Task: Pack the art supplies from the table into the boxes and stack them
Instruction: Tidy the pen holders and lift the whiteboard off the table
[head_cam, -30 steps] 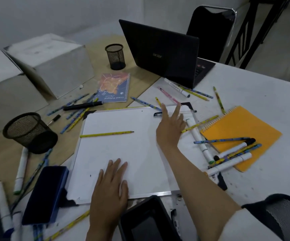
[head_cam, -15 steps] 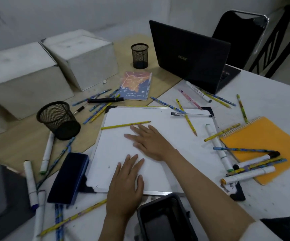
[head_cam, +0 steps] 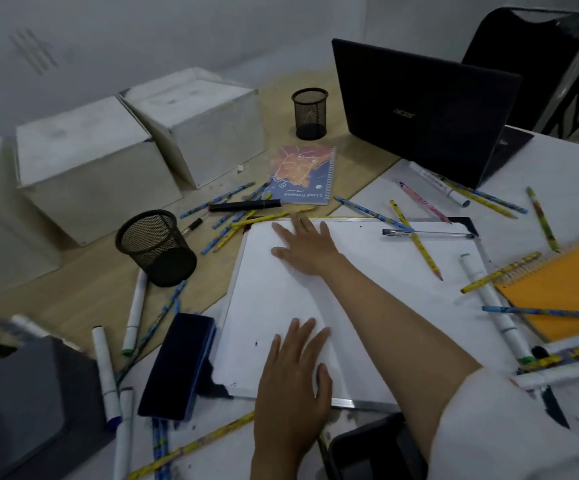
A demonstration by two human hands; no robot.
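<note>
A white board (head_cam: 281, 299) lies flat in the middle of the table. My left hand (head_cam: 295, 379) presses flat on its near edge, fingers straight. My right hand (head_cam: 307, 245) lies flat near its far left corner, fingers spread toward a yellow pencil (head_cam: 274, 215) at the board's top edge. Several pencils and white markers are scattered around, with a clear pen (head_cam: 426, 233) and another yellow pencil (head_cam: 416, 240) on the board. Two white boxes (head_cam: 101, 174) (head_cam: 205, 133) stand shut at the far left. A blue notebook (head_cam: 302, 176) and an orange notebook (head_cam: 565, 285) lie on the table.
Two black mesh cups (head_cam: 156, 245) (head_cam: 310, 114) stand left of the board. A dark blue eraser (head_cam: 179, 365) lies at the board's near left. An open black laptop (head_cam: 423, 112) and a chair (head_cam: 523, 53) are at the far right. A grey bin (head_cam: 28, 407) and a black tray (head_cam: 374, 452) sit near me.
My right hand has swept left across the board from its far right side to the far left corner. The yellow pencil that lay on the board is now at its top edge. My head turned left.
</note>
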